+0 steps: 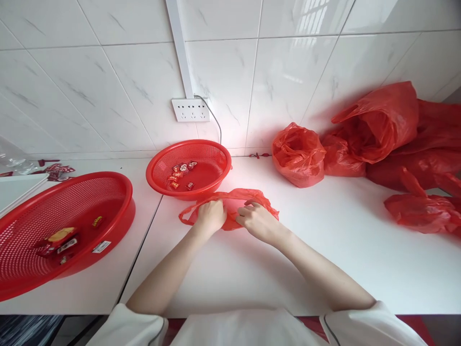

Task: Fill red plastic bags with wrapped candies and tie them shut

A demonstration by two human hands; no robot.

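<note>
A thin red plastic bag [230, 222] lies on the white table in front of me, its mouth spread between my two hands. My left hand [212, 215] is closed on the bag's left side, and a handle loop sticks out beyond it. On the bag's right side, my right hand [256, 218] has its fingers curled round the plastic. Just behind the bag stands a round red basket [157, 180] with several small wrapped candies [176, 177] on its bottom.
At the left is a larger red basket [124, 192] holding a few wrapped packets [62, 235]. Several red plastic bags [298, 156] sit along the wall at the right, one nearer me [421, 211]. A socket panel [190, 110] with a cable is on the tiled wall. Wrappers [59, 170] lie at the far left.
</note>
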